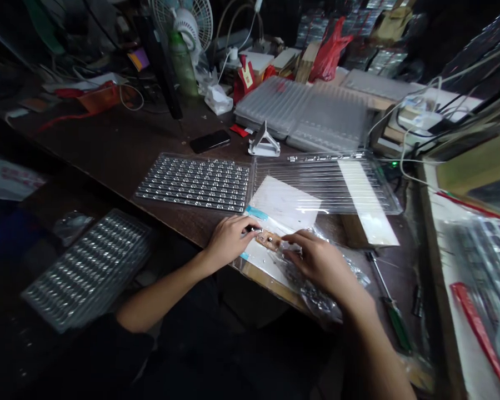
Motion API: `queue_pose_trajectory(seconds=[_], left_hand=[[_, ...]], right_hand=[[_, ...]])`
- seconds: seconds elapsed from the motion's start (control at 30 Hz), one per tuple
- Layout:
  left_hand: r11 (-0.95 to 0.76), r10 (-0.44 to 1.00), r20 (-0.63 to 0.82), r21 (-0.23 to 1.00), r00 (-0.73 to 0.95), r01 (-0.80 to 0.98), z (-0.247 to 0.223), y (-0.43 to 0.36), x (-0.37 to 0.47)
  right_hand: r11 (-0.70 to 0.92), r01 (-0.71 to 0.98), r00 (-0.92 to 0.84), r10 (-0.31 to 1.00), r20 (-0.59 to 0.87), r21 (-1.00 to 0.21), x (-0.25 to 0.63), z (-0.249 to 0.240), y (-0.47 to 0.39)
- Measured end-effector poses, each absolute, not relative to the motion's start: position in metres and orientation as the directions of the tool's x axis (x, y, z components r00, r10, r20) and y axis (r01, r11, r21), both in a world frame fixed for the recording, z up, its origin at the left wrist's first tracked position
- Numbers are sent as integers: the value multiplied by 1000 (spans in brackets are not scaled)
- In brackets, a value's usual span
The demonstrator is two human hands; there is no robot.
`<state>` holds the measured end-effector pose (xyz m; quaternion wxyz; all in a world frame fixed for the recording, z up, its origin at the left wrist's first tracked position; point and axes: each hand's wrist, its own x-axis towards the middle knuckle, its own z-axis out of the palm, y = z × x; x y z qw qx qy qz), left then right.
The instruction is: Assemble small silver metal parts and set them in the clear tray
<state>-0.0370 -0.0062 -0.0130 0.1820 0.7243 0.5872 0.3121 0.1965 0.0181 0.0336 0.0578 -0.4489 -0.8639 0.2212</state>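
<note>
The dark counter (100,147) stretches out around a small brown block (268,240), which lies near the counter's front edge, between the person's hands. Beyond the block and to its right lies a clear ridged tray (316,179); beyond it to the left, a tray filled with rows of shiny pieces (195,180). Lower down, well left of the block, sits a stack of similar filled trays (87,266). A white sheet (286,199) lies just behind the block, and a crumpled clear bag (316,294) sits right of it, partly under the right forearm. Farther right of the block is a green-handled screwdriver (395,325). The right hand (323,258) is at the block's right end, fingers bent; whether its grip holds anything cannot be told. The left hand (229,236), at the block's left end, has its grip closed on a small dark piece (254,228). A black phone (210,141) lies well behind the block, to the left.
</note>
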Motion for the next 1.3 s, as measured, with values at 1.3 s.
queue_pose_trajectory(seconds=[1.3], left_hand=[[-314, 948, 266, 700, 174, 641, -20, 0, 0]], right_hand=[[479, 567, -561, 820, 112, -671, 211, 31, 22]])
